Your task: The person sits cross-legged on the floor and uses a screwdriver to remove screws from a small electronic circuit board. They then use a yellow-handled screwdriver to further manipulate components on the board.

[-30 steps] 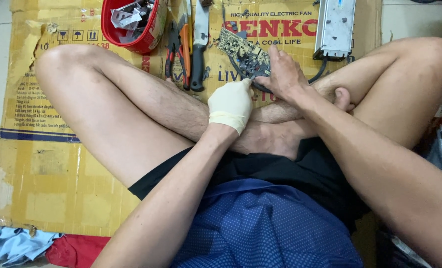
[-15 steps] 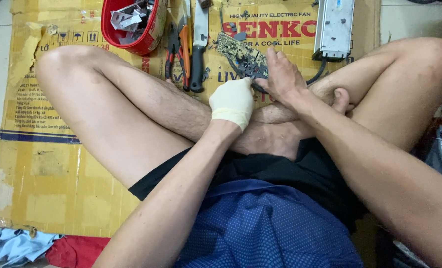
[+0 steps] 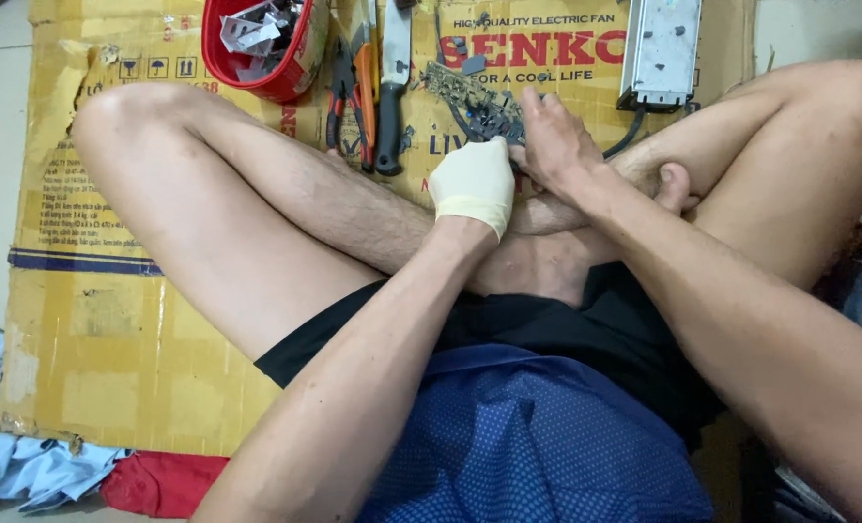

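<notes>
I sit cross-legged on a flattened cardboard sheet (image 3: 92,329). A green circuit board (image 3: 465,95) with dark wires lies tilted just past my shins. My left hand (image 3: 472,182), in a cream glove, is curled against the board's near end; what its fingers grip is hidden. My bare right hand (image 3: 555,145) closes over the board's right edge, fingers on the dark parts. The two hands touch each other above my crossed ankles.
A red tub (image 3: 220,60) of metal scraps stands at the top left. Beside it lie orange-handled pliers (image 3: 361,92) and a black-handled knife (image 3: 390,126). A grey metal box (image 3: 661,48) with a black cable (image 3: 632,136) sits top right. Cloths (image 3: 24,465) lie bottom left.
Both hands stay on the circuit board. My right hand's fingers have shifted slightly over its edge. Nothing was let go or picked up.
</notes>
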